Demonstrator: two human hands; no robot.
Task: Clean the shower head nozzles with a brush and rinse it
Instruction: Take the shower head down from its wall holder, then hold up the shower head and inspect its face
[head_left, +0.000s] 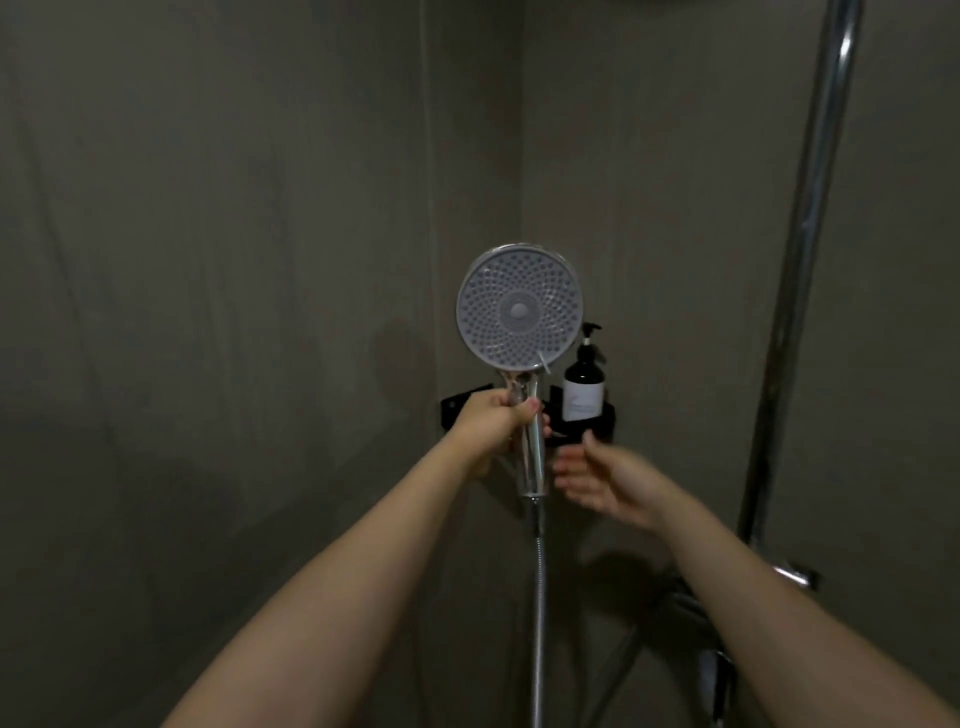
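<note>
A round shower head (518, 309) with a grey nozzle face points toward me, held upright in the corner of the shower. My left hand (493, 423) grips its chrome handle just below the face. A metal hose (538, 613) hangs straight down from the handle. My right hand (597, 478) is open, fingers spread and a little blurred, just right of the handle's lower end and not touching it. No brush is in view.
A dark pump bottle (584, 384) with a pale label stands on a black corner shelf (608, 415) behind the handle. A chrome riser pipe (800, 249) runs up the right wall, with a mixer fitting (795, 577) low on the right. Grey walls meet in the corner.
</note>
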